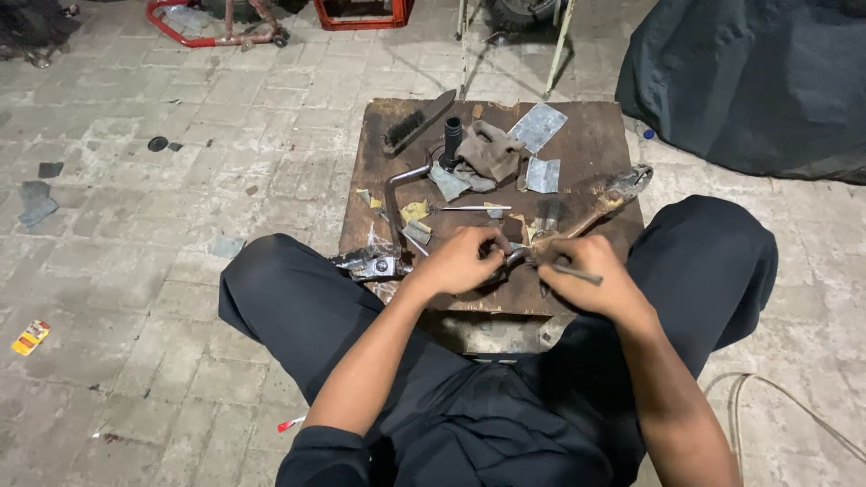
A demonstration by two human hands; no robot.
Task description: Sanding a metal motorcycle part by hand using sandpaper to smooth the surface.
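Left hand [462, 261]: my fingers are curled tight around a small metal part [514, 259] at the front edge of the bench [577, 149]; I cannot tell exactly what kind of part it is, because my fingers cover most of it.
Right hand [582, 273]: closed on a thin metal rod [577, 273], which lies across my fingers and points toward the part.
Where the work is: between my two hands, just above the near edge of the bench, between my knees.
Around it: a bent metal bar [394, 203] runs to the left of my left hand, a rusty long tool [606, 200] lies behind my right hand, and farther back are a brush [408, 126], a dirty rag [492, 149] and pieces of sheet metal [538, 126].
How to do it well, I think: keep the left grip firm and low, so the part does not turn; guide the rod with small, slow moves.
Risk: the rod may slip toward my left fingers, so I would keep its tip away from them.
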